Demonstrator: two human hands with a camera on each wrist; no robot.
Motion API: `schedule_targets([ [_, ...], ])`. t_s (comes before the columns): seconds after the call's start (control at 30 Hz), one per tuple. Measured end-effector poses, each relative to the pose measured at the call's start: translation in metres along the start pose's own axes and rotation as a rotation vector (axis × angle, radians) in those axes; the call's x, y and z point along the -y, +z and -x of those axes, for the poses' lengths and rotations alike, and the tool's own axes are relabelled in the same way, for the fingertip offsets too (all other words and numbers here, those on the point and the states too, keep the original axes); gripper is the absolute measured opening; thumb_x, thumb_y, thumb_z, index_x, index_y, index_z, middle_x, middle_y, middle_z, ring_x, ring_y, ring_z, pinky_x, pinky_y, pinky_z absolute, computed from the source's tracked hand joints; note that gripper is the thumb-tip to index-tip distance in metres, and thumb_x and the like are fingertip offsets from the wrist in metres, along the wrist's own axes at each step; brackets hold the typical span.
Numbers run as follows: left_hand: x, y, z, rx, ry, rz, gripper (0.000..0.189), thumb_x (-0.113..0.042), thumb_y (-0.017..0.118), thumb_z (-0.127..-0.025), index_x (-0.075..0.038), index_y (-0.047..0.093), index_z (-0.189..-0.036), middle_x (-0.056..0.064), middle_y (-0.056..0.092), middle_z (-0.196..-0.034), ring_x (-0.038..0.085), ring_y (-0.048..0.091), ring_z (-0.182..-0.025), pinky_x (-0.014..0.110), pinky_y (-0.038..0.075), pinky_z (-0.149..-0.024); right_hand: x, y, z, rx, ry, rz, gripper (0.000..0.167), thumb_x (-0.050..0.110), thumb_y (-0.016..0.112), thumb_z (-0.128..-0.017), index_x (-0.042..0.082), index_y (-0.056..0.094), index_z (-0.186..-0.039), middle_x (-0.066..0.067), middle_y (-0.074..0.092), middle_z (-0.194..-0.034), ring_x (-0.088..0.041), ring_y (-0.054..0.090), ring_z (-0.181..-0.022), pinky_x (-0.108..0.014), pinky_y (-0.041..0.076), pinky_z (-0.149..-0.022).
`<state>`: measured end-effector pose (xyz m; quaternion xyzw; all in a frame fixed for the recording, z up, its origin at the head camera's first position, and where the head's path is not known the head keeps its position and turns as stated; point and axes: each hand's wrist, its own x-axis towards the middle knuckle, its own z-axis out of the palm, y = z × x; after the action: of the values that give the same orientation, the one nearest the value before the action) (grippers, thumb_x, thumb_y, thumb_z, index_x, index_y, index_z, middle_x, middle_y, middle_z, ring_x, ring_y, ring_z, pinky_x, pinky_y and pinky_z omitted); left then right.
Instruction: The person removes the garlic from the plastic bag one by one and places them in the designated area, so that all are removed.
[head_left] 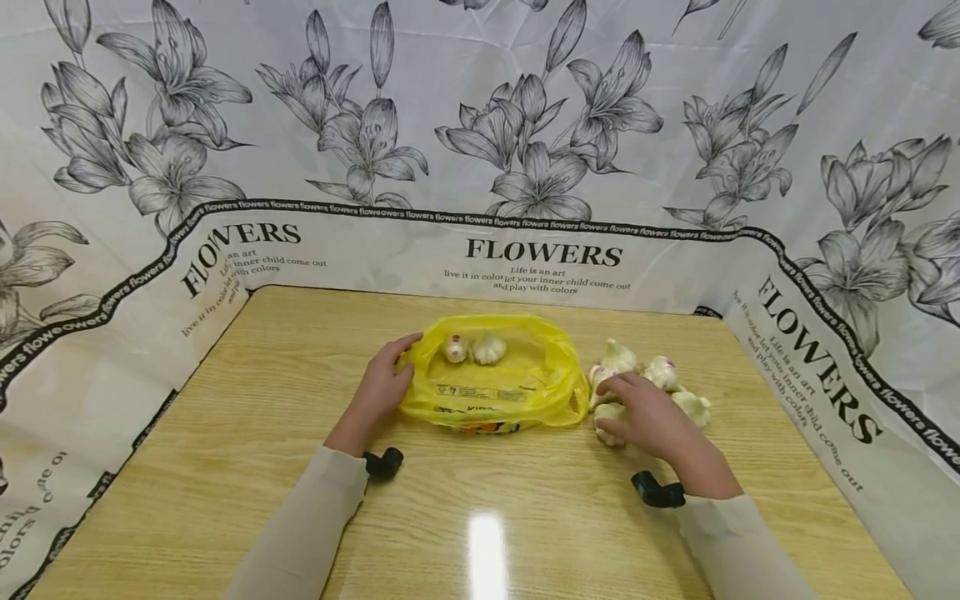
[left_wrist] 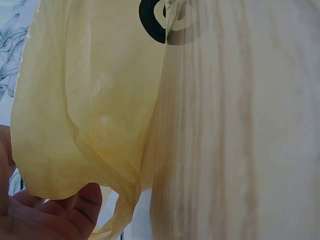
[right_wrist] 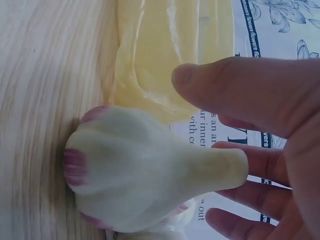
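A yellow plastic bag (head_left: 555, 408) lies with its mouth spread toward me, and two garlic bulbs (head_left: 489, 348) show inside. My left hand (head_left: 382, 379) grips the bag's left edge; in the left wrist view its curled fingers (left_wrist: 89, 205) are at the thin plastic. Right of the bag, several garlic bulbs (head_left: 618, 357) sit in a loose group. My right hand (head_left: 652, 417) reaches over them, partly hiding some. In the right wrist view, thumb and fingers stand apart around the stem of a white bulb (right_wrist: 135, 170) with purple patches.
The wooden table (head_left: 420, 500) carries the bag and bulbs. Flower-printed cloth (head_left: 540, 183) walls it in at the back and both sides. A black wrist mount (head_left: 384, 463) is on the left wrist, and another mount (head_left: 657, 490) on the right.
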<state>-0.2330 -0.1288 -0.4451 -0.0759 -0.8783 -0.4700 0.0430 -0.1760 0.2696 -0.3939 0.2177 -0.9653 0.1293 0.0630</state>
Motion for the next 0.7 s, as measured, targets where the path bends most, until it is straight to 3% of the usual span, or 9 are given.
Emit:
schedule_targets([
  [0.27, 0.0, 0.002, 0.001, -0.014, 0.007, -0.012, 0.049, -0.01, 0.047, -0.098, -0.022, 0.044, -0.146, 0.014, 0.048, -0.14, 0.032, 0.044, -0.133, 0.051, 0.037, -0.11, 0.007, 0.001, -0.005, -0.002, 0.023, -0.031, 0.038, 0.025, 0.075, -0.083, 0.009, 0.063, -0.115, -0.015, 0.061, -0.12, -0.036, 0.059, -0.108, -0.052, 0.05, -0.088],
  [0.7, -0.001, 0.001, 0.001, -0.001, -0.005, 0.003, 0.048, -0.011, 0.047, -0.1, -0.023, 0.044, -0.146, 0.013, 0.047, -0.142, 0.031, 0.043, -0.136, 0.049, 0.037, -0.112, 0.016, 0.009, -0.022, -0.028, 0.012, -0.033, 0.037, 0.025, 0.074, -0.085, 0.007, 0.064, -0.115, -0.015, 0.062, -0.119, -0.036, 0.059, -0.109, -0.052, 0.048, -0.091],
])
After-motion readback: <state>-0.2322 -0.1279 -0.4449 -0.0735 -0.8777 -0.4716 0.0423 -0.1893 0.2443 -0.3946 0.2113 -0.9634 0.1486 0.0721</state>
